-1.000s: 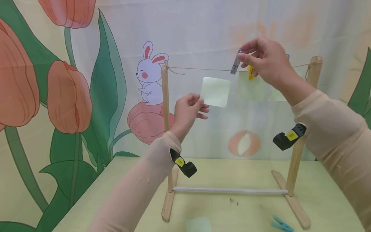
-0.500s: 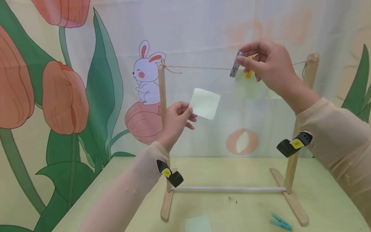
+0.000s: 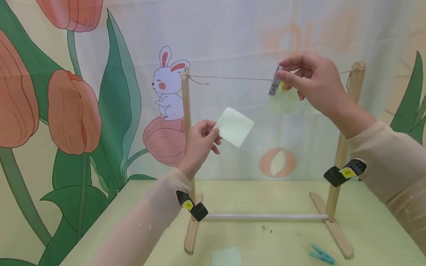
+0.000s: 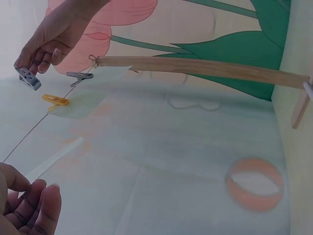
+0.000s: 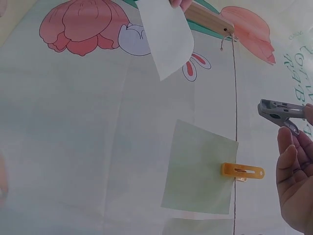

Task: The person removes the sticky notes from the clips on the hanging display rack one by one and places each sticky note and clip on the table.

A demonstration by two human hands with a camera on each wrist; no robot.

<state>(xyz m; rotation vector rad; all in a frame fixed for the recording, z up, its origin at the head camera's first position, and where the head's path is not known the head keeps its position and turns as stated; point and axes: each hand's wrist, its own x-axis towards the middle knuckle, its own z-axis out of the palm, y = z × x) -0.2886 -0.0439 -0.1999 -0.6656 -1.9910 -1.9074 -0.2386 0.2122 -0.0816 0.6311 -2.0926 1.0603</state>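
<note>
A square of pale green paper (image 3: 234, 127), tilted cornerwise, is pinched by one edge between the thumb and fingers of my left hand (image 3: 199, 144). It is below the string and left of the hung papers. Up at the string (image 5: 235, 93), my right hand (image 3: 317, 83) pinches a grey clothespin (image 5: 281, 108) by its handle end. Just beside that hand, a yellow clothespin (image 5: 242, 171) clips a green paper (image 5: 198, 169) to the string. A second grey clothespin (image 4: 79, 76) sits farther along the string; my right hand hides it in the head view.
The string spans two wooden posts (image 3: 187, 111) with flat feet, joined low down by a white rod (image 3: 266, 217). On the table (image 3: 259, 244) lie another pale green paper (image 3: 227, 257) and a blue clothespin (image 3: 321, 254). A printed cloth (image 3: 226, 40) hangs behind.
My left hand has moved down and left with its paper, which has turned to a steeper tilt. My right hand has come slightly lower, still holding the grey clothespin.
</note>
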